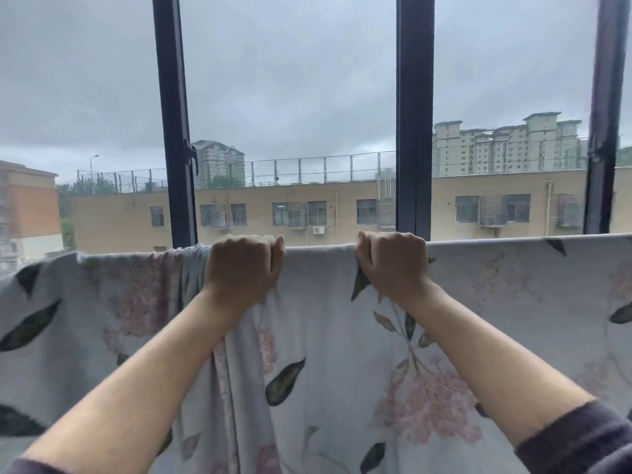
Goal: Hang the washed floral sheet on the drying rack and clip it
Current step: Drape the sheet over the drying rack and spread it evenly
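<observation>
both hands, left hand (244,265) and right hand (393,263), clench the floral sheet (318,336) at its top fold, which runs left-right over the rack (bar hidden); bunched cloth lies nearer the left.

Matt cloth floral sheet (325,336)

Hidden rack — floral sheet (321,302) draped over it.
</observation>
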`<move>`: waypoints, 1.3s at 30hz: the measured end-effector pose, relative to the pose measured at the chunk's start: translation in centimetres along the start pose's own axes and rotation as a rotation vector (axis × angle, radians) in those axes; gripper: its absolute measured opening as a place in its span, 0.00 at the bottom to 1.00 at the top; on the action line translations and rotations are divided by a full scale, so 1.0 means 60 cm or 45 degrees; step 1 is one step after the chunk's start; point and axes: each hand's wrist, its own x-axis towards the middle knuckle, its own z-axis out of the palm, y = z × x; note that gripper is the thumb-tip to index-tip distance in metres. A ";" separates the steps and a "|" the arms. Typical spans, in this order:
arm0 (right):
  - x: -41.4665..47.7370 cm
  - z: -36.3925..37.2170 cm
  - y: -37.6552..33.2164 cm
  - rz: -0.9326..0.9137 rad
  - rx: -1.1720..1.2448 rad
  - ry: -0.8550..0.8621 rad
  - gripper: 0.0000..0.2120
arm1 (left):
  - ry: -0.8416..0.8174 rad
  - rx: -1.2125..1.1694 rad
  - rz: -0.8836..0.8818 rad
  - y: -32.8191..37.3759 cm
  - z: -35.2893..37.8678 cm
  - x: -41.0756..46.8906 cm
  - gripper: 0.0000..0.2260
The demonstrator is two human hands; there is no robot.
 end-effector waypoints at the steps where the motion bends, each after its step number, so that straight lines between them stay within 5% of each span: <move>1: 0.000 0.001 -0.001 0.004 0.014 0.004 0.26 | 0.003 -0.012 -0.007 -0.012 -0.002 -0.003 0.22; 11: 0.007 0.001 -0.052 0.096 -0.083 -0.004 0.25 | -0.271 -0.065 0.013 0.002 -0.005 0.010 0.24; 19: -0.014 -0.049 0.000 0.149 -0.123 -0.327 0.22 | -0.071 -0.157 0.028 -0.018 0.003 -0.009 0.22; 25: -0.016 -0.054 0.004 0.112 -0.125 -0.450 0.27 | -0.160 -0.165 -0.103 -0.068 -0.035 -0.075 0.16; 32: 0.033 -0.028 -0.208 -0.198 0.240 -0.636 0.19 | -0.226 -0.114 -0.256 -0.216 -0.093 -0.120 0.17; 39: 0.066 0.014 -0.434 -0.266 0.178 -0.639 0.20 | -0.286 -0.258 -0.361 -0.395 -0.121 -0.189 0.19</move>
